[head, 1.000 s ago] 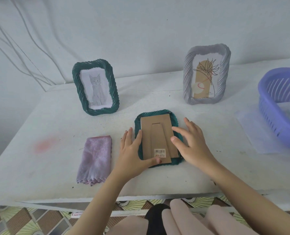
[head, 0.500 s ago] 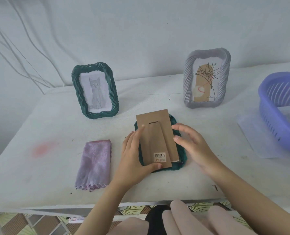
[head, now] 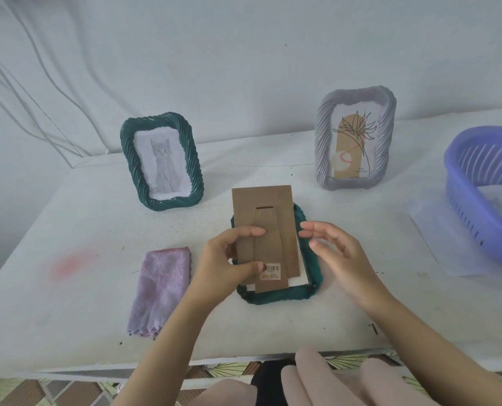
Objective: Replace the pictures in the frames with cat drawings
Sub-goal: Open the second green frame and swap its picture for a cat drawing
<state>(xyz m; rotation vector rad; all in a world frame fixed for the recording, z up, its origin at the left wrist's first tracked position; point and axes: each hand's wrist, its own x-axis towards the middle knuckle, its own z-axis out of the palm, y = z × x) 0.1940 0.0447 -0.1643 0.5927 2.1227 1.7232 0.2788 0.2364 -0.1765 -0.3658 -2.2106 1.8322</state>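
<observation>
Three frames in view, one under work. Green frame lies face-down at centre. Change over last second: board was seated in green frame, now lifted out and shifted past its far edge. Left hand pinches board's left edge, thumb by barcode. Right hand is off board, fingers loosely spread, above green frame's right rim. White sheet exposed inside near-right corner.

Judgement: back open, old picture reachable next. Cat frame behind-left of green frame, done. Grey frame behind-right, plant print, pending.
</observation>
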